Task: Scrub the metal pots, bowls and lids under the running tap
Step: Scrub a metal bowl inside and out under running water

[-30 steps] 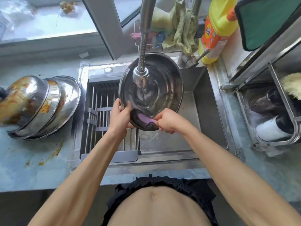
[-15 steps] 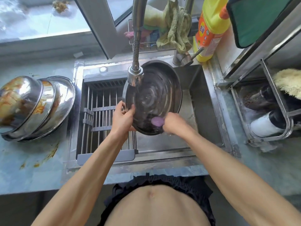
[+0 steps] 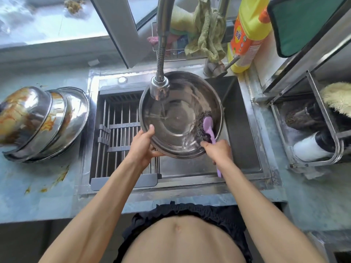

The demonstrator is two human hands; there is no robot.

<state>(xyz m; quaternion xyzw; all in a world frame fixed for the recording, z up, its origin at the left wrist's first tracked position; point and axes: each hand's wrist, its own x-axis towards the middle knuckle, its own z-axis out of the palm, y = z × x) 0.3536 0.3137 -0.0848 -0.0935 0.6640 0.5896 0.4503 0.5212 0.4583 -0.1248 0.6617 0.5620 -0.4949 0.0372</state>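
The left hand is gripping the near rim of the wide, shiny stainless-steel bowl, thumb hooked inside, tilting it over the sink under the running tap. The right hand's fingers are wrapping the purple-handled wire scrubber, pressing it against the bowl's inner wall. Wet, thin and rigid, the bowl probably slips easily; the rim looks safest.

Bowl in sink, stacked bowls left.

The wide round steel bowl shines glossy and wet. The lilac plastic-handled brush carries rough dark wire wool. The left-hand stacked steel bowls look sauce-smeared.
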